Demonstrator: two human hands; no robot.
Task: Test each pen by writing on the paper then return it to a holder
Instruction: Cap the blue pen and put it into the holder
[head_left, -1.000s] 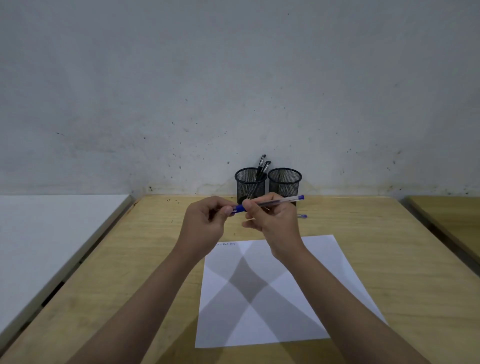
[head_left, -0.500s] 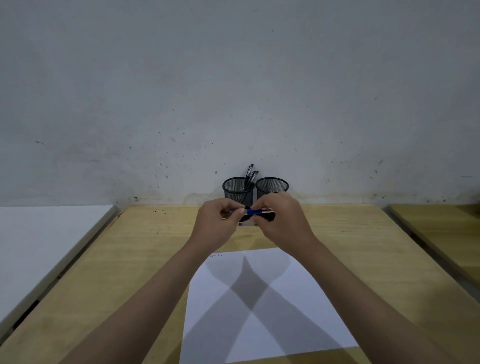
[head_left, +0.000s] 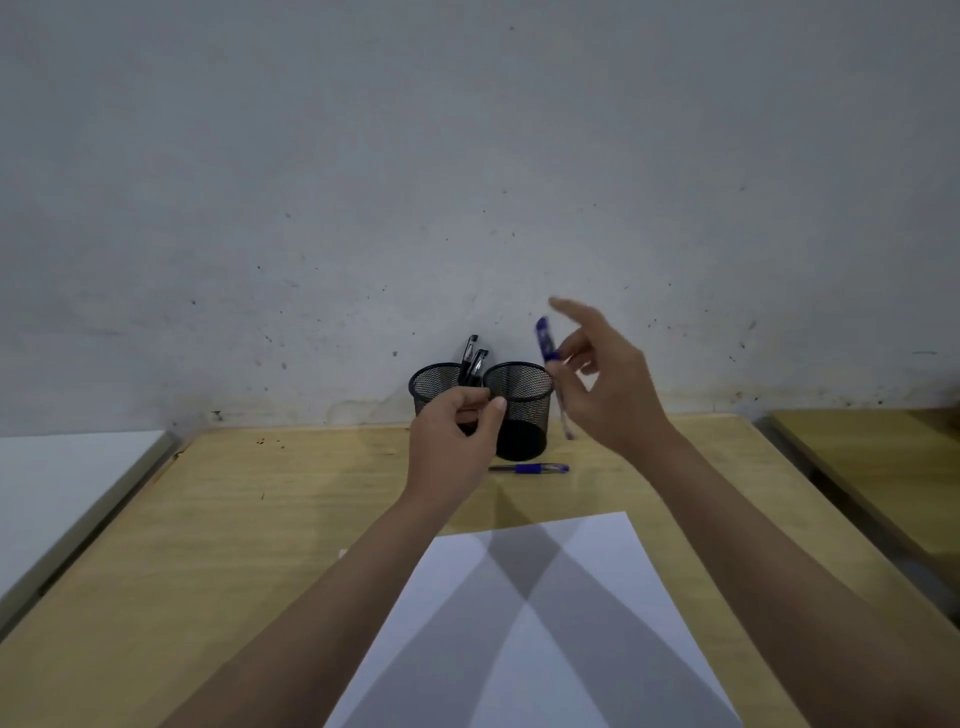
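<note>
Above wooden table (head_left: 291, 519), near-upright blue pen (head_left: 551, 371)

Both bare forearms reach forward. The left hand (head_left: 457, 441) is loosely curled, thumb meeting fingertips. The right hand (head_left: 605, 382), blurred, is raised with index finger extended, apparently pinching a slim blue-capped pen (head_left: 551, 374) near upright.

Blue pen (head_left: 551, 371), blurred, nearly upright with its capped end up, held at mid-barrel by the right-hand fingers (head_left: 563, 382). Second blue pen (head_left: 530, 468) lying flat below both sets of fingertips. Two black mesh holders: left holder (head_left: 434, 382), carrying two black pens (head_left: 474, 361), behind the left-hand fingers (head_left: 480, 410); right holder (head_left: 522, 410) between the two sets of fingers. White paper (head_left: 545, 623) nearest the viewer.
</note>
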